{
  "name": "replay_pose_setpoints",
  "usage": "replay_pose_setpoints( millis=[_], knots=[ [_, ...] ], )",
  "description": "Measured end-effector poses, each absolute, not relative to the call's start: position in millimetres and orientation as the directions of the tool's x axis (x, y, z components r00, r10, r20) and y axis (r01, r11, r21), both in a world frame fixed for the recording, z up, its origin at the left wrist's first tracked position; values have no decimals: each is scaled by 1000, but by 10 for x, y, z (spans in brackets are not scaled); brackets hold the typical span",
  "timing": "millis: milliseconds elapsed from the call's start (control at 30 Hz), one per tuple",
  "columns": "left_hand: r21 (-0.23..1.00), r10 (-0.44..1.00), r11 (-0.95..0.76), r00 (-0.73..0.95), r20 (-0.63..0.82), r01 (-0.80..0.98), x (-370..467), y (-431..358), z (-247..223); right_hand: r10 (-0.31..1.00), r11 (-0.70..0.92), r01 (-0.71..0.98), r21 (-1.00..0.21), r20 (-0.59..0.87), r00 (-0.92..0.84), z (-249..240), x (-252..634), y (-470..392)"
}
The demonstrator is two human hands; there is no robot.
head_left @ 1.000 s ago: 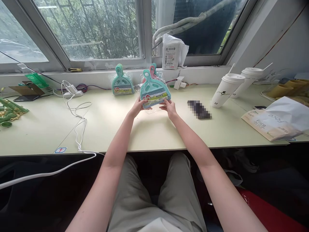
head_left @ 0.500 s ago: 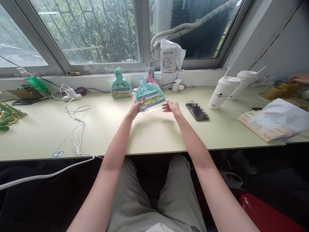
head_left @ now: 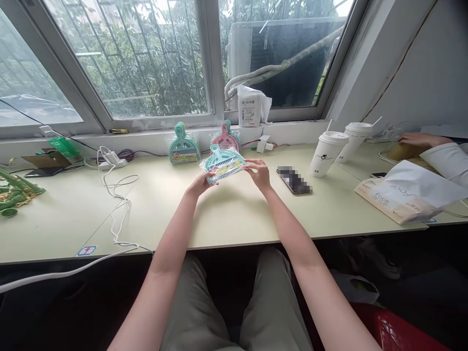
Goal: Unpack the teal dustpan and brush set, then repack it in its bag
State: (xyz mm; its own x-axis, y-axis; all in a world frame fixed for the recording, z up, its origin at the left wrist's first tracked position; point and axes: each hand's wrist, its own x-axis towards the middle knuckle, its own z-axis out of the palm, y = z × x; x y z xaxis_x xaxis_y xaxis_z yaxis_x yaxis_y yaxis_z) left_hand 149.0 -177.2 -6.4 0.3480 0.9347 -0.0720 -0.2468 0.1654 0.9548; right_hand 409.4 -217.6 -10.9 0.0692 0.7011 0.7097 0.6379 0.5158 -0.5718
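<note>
A teal mini dustpan and brush set (head_left: 224, 165) in clear plastic wrap is held above the table, its handle pointing away from me and its label facing up. My left hand (head_left: 201, 184) grips its lower left corner, thumb on top. At its right edge, my right hand (head_left: 257, 172) pinches the set or its wrap between thumb and fingers. Behind it, a stack of wrapped teal dustpan sets (head_left: 184, 146) leans against the wall under the window. Another stack, with a pink dustpan (head_left: 224, 136) in front, leans beside it, partly hidden by the held set.
A phone (head_left: 294, 180) lies right of my hands, with two white lidded cups (head_left: 329, 151) beyond it. Farther right are a paper bag (head_left: 405, 192) and another person's hand (head_left: 424, 140). White cables (head_left: 120, 200) trail over the table (head_left: 153, 219) at left.
My right hand has come in from beside the dustpan set and closed on its right edge. The set now lies flatter. At far right, more of the other person's arm shows.
</note>
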Motion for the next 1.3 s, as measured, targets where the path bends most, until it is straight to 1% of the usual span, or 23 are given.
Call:
replay_pose_setpoints(
  millis=[67,200,333,433,533,633,700,767,867,900,967,1033,1100,1133,1233,1300],
  knots=[
    [956,928,185,362,-94,-226,1442,-1745,-94,690,534,605,-590,718,92,-121,4103,-2152],
    [972,904,196,407,-128,-128,1365,-1747,-120,676,543,570,-616,724,138,-166,4114,-2108],
    [984,852,156,515,-91,-84,1385,-1805,-101,681,464,607,-645,698,222,-237,4103,-2053],
    [993,821,109,568,-60,-52,1429,-1850,-69,716,414,563,-715,638,284,-285,4075,-2014],
    [998,813,56,582,-31,-26,1454,-1877,-49,808,357,436,-826,507,300,-323,4044,-1992],
    [999,826,25,562,-34,24,1468,-1886,-53,923,202,230,-952,264,282,-361,4031,-1972],
    [998,838,9,545,-40,60,1490,-1897,-55,964,104,93,-990,124,236,-383,4029,-1948],
    [998,863,-54,504,34,25,1526,-1921,-36,965,75,6,-997,74,250,-390,4030,-1920],
    [964,859,-240,439,264,-112,1593,-1970,32,917,101,-93,-991,56,395,-355,4048,-1896],
    [946,840,-302,437,322,-116,1616,-1984,58,899,113,-123,-986,48,435,-334,4059,-1898],
    [900,804,-436,442,398,-18,1662,-2000,94,883,139,-159,-978,49,467,-288,4083,-1916],
    [826,802,-542,391,452,157,1705,-1998,99,891,154,-160,-975,67,450,-252,4098,-1946],
    [762,810,-581,297,506,287,1736,-1978,77,903,162,-155,-975,83,421,-236,4092,-1973],
    [752,813,-581,260,521,312,1744,-1964,62,908,167,-153,-974,92,409,-234,4081,-1982],
    [764,823,-568,212,527,305,1756,-1936,18,914,188,-135,-973,123,387,-240,4029,-1991],
    [786,839,-541,138,526,300,1775,-1948,3,916,186,-113,-976,131,380,-248,3987,-1987]
  ],
)
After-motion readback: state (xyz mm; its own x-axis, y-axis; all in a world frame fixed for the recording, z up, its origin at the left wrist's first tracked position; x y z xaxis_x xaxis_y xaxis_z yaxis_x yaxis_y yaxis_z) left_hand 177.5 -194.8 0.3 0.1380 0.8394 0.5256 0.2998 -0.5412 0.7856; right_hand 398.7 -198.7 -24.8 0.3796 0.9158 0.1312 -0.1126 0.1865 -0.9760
